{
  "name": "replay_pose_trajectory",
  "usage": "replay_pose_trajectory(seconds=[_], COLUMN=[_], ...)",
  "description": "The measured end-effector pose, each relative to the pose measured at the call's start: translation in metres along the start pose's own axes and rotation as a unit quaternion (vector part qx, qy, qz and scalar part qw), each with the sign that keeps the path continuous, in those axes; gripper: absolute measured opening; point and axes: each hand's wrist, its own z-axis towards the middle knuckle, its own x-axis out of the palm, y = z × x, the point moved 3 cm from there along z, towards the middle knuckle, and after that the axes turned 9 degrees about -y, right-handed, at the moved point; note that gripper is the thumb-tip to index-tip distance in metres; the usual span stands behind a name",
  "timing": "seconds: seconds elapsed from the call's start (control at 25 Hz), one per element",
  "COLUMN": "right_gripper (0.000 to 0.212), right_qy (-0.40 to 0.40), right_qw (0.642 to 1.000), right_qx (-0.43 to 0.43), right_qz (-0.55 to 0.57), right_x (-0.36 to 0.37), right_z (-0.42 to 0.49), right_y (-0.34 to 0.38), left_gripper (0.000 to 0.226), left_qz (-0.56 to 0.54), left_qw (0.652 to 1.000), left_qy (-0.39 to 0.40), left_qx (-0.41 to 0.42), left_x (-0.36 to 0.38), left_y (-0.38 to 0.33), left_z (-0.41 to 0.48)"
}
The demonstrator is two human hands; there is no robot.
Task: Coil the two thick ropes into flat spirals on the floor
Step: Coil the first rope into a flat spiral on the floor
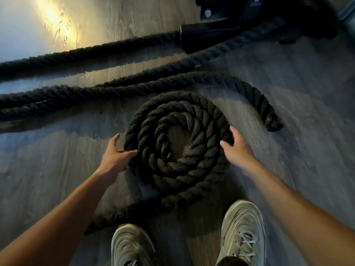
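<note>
A thick black twisted rope lies in a flat spiral point(178, 144) of about three turns on the grey wood floor, with a bare patch of floor at its centre. My left hand point(115, 153) touches the spiral's left outer edge with spread, relaxed fingers. On the spiral's right edge rests my right hand point(235, 145), fingers extended. The rope's loose length point(257, 96) arcs round the back right of the spiral and runs off to the left. A second black rope point(80, 54) lies straight farther back.
A black metal equipment base point(207, 33) stands at the back right, where both ropes lead. My two pale sneakers point(243, 233) stand just in front of the spiral. The rope's tail point(115, 214) passes by the left shoe. Sunlight falls on the floor at the back left.
</note>
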Motion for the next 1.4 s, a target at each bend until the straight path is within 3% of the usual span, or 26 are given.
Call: replay_pose_trajectory(seconds=[0.12, 0.24, 0.4, 0.56, 0.76, 1.0, 1.16, 1.32, 1.4], right_gripper=[0.053, 0.052, 0.063, 0.072, 0.069, 0.053, 0.048, 0.071, 0.076], right_qy=[-0.046, -0.062, -0.034, -0.01, 0.009, -0.04, -0.078, -0.063, -0.041], right_qw=[0.997, 0.997, 0.997, 0.999, 0.998, 0.997, 0.996, 0.988, 0.991], right_qx=[-0.041, 0.008, 0.054, 0.053, 0.0, -0.048, 0.017, 0.111, 0.112], right_qz=[-0.039, -0.037, 0.032, -0.006, -0.055, -0.054, 0.024, 0.083, 0.068], right_x=[-0.01, -0.012, -0.002, 0.016, 0.006, -0.004, 0.0, 0.014, 0.026], right_z=[0.036, 0.038, -0.028, -0.082, -0.033, 0.046, 0.011, -0.083, -0.111], right_y=[0.014, 0.009, -0.022, -0.043, -0.026, 0.018, -0.001, -0.038, -0.042], left_gripper=[0.104, 0.107, 0.069, 0.055, 0.077, 0.085, 0.083, 0.059, 0.056], left_qz=[-0.023, -0.023, -0.042, -0.013, 0.001, -0.087, -0.096, -0.063, -0.036], left_qw=[0.996, 0.991, 0.999, 0.997, 0.998, 0.996, 0.992, 0.997, 0.998], left_qy=[0.054, 0.101, -0.004, -0.009, -0.01, 0.009, -0.023, -0.049, -0.046], left_qx=[-0.061, -0.082, -0.001, 0.075, 0.059, -0.014, -0.078, 0.007, 0.039], left_x=[0.007, 0.013, 0.002, 0.012, 0.01, 0.014, 0.008, -0.002, 0.0], left_y=[0.028, 0.043, 0.018, -0.013, 0.009, 0.053, 0.055, 0.006, -0.018], left_z=[-0.034, -0.044, -0.009, 0.02, 0.033, -0.051, -0.032, 0.012, 0.028])
